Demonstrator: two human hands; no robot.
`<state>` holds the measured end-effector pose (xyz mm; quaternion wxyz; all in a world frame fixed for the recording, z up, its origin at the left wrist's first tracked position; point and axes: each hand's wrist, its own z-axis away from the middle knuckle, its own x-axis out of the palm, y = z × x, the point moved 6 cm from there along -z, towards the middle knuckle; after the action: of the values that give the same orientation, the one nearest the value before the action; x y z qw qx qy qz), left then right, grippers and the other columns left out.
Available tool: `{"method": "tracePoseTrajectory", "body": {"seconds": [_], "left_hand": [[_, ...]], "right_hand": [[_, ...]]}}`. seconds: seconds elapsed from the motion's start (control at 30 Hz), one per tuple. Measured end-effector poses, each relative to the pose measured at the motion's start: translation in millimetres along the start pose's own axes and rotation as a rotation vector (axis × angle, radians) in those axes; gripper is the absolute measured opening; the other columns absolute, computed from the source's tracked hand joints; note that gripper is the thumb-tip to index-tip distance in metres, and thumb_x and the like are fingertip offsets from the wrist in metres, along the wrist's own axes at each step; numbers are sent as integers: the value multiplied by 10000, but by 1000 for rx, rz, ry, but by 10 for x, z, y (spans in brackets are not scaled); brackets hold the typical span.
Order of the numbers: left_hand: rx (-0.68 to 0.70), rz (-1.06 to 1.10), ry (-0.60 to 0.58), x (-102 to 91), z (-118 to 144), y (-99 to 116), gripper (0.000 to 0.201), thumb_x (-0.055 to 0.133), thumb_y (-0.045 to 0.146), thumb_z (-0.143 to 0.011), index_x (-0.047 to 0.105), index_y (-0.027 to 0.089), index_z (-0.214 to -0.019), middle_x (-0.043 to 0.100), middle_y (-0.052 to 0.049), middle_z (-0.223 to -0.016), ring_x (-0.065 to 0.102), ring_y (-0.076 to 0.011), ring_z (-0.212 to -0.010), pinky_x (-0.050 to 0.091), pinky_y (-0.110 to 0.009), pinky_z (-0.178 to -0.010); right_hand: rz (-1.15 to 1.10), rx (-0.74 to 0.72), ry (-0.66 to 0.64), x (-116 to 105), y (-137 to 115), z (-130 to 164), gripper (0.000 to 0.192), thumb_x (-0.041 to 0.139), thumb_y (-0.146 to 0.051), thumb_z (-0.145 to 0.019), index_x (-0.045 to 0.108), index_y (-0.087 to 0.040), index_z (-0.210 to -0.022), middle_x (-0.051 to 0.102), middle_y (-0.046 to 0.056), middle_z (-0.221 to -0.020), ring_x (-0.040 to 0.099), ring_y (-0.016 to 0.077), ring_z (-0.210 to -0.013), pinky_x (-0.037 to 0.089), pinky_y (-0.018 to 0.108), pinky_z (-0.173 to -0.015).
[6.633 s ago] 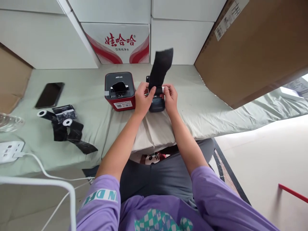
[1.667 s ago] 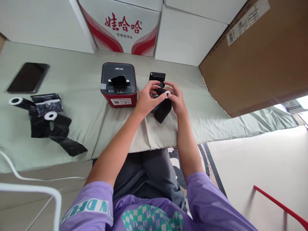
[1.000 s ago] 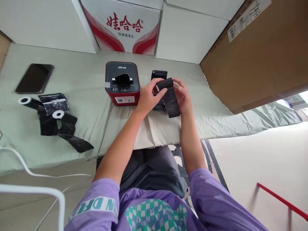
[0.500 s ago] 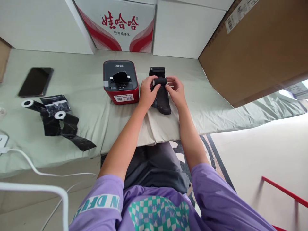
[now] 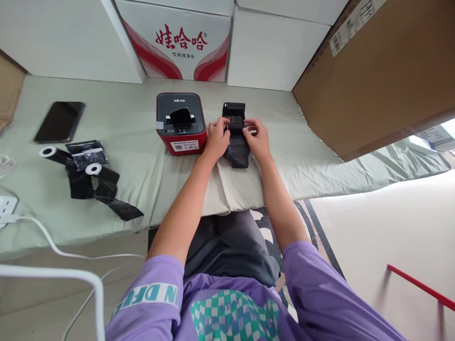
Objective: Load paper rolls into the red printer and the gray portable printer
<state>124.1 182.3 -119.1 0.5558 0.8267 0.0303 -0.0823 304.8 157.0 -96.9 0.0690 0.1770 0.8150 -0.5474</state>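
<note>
My left hand (image 5: 217, 138) and my right hand (image 5: 257, 137) pinch the two ends of a small black paper roll (image 5: 236, 127). A loose black strip (image 5: 239, 152) hangs from the roll toward the front edge of the cloth. Behind and under the roll is a small black device (image 5: 233, 110) with its upper part raised; the roll hides most of it, so I cannot tell whether the roll sits inside. Left of my hands stands a red and black printer (image 5: 181, 124) with a piece of black paper sticking up from its slot.
Two unrolled black paper rolls (image 5: 106, 182) and a black packet (image 5: 87, 155) lie at left, near a phone (image 5: 60, 121). A power strip (image 5: 7, 208) with a white cable is at the left edge. White boxes (image 5: 277, 47) line the back; a brown carton (image 5: 377, 80) stands right.
The roll has been lowered slightly toward me and turned, so its white core end shows less. The loose strip now hangs straighter. The view has shifted a little.
</note>
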Motion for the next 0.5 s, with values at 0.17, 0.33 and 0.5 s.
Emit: {"method": "tracePoseTrajectory", "body": {"seconds": [0.17, 0.33, 0.5], "left_hand": [[7, -19, 39, 15, 2, 6, 307, 662, 46, -796, 706, 271, -1000, 682, -91, -1254, 492, -311, -1347, 270, -554, -1308], [31, -71, 31, 70, 46, 60, 95, 666, 190, -885, 727, 263, -884, 700, -98, -1385, 439, -346, -1368, 197, -628, -1297], [62, -89, -1, 59, 70, 126, 166, 611, 355, -982, 747, 269, -943, 641, -93, -1502, 434, -338, -1462, 204, -579, -1309]], "right_hand": [[73, -54, -47, 25, 24, -19, 335, 700, -546, -908, 726, -271, -1097, 677, 76, -1169, 624, 235, -990, 573, 373, -862], [214, -109, -115, 55, 50, -20, 435, 589, -638, -981, 779, -247, -960, 644, 120, -1164, 582, 309, -1170, 462, 538, -1157], [129, -96, -41, 10, -5, -16, 691, 505, -878, -916, 776, -281, -1132, 645, 124, -1275, 565, 309, -1275, 411, 529, -1237]]}}
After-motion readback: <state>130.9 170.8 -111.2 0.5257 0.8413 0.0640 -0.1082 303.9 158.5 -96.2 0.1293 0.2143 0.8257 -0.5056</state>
